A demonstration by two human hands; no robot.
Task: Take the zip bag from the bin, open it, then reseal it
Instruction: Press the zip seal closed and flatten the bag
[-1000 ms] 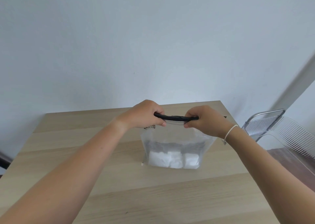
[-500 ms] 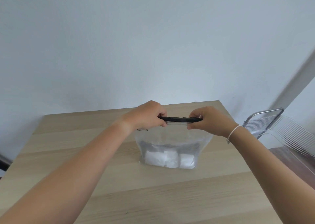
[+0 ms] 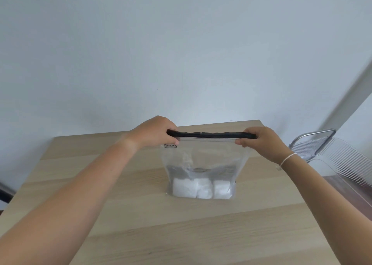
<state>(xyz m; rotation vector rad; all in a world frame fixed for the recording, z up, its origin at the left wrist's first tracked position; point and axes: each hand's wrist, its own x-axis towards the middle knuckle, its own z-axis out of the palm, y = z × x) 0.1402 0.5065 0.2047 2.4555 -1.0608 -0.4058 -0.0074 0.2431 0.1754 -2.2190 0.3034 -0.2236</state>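
Observation:
A clear zip bag (image 3: 203,160) with a black zip strip (image 3: 211,134) along its top stands upright on the wooden table (image 3: 120,214). White blocks (image 3: 201,188) lie in its bottom. My left hand (image 3: 155,132) pinches the left end of the strip. At the right end my right hand (image 3: 263,143) pinches the strip too. The strip runs straight and taut between both hands, and its two sides look pressed together.
A clear ribbed plastic bin (image 3: 342,164) sits off the table's right edge, beside a metal chair back (image 3: 314,141). A plain wall rises behind the table. A dark object (image 3: 5,192) shows at the left edge.
My hands have moved apart along the black strip, from close together near the middle to its two ends. The bag now stands wider and flatter.

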